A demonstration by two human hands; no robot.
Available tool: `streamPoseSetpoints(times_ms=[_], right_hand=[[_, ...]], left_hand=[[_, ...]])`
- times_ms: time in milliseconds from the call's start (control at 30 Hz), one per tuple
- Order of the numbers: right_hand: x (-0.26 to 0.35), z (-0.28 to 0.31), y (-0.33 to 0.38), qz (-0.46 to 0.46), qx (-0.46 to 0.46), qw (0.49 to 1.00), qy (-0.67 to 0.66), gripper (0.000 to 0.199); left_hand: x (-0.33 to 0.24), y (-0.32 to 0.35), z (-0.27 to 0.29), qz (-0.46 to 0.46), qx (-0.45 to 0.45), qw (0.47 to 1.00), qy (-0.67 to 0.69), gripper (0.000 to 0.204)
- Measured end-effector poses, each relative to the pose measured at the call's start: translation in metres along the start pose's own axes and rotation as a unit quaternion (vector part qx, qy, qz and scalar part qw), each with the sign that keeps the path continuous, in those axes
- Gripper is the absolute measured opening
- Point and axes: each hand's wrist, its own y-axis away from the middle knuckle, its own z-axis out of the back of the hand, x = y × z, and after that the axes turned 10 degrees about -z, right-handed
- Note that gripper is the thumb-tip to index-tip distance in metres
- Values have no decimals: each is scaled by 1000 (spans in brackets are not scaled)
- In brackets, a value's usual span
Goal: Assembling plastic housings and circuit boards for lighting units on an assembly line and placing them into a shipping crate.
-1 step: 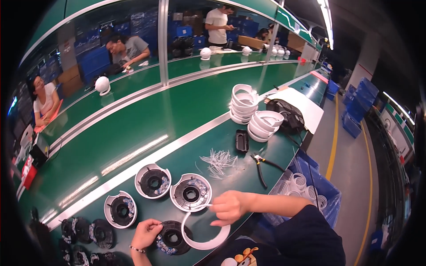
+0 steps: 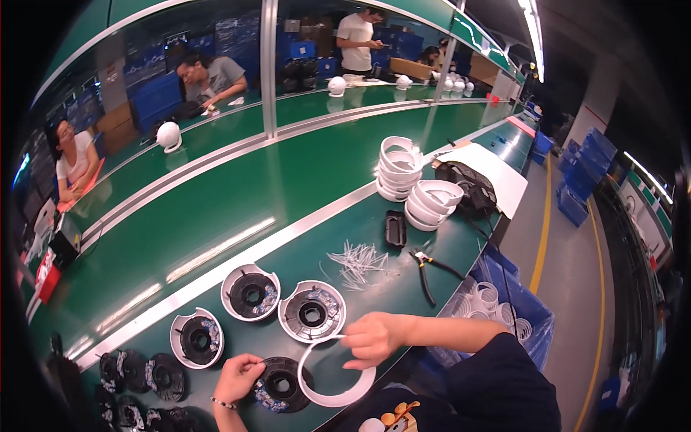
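My left hand (image 2: pixel 239 379) pinches the rim of a black round plate (image 2: pixel 282 385), which lies flat with small circuit boards along one side. Just to the right, my right hand (image 2: pixel 374 340) grips the upper edge of a white plastic ring (image 2: pixel 337 398), tilted over the bench and overlapping the plate's right edge in view. The right fingertips are partly hidden. Beyond my hands sit white round housings with black plates and circuit boards inside: one (image 2: pixel 312 311) close to the ring, another (image 2: pixel 250 293) farther back, a third (image 2: pixel 197 338) at the left.
More black plates (image 2: pixel 165 378) lie at the lower left. Farther out are white zip ties (image 2: pixel 358 264), cutting pliers (image 2: pixel 430 273), a black tray (image 2: pixel 395 229) and stacked white rings (image 2: pixel 432 204). A blue crate (image 2: pixel 536 324) of rings stands beside the bench. People sit across the line.
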Motion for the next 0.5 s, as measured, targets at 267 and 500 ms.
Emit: streamPoseSetpoints(times_ms=[267, 500], right_hand=[[-14, -31, 16, -29, 61, 994, -87, 30], [-17, -30, 9, -32, 105, 992, -69, 27]], left_hand=[[-2, 8, 3, 24, -18, 995, -98, 14], [-7, 7, 4, 23, -8, 992, -128, 17]])
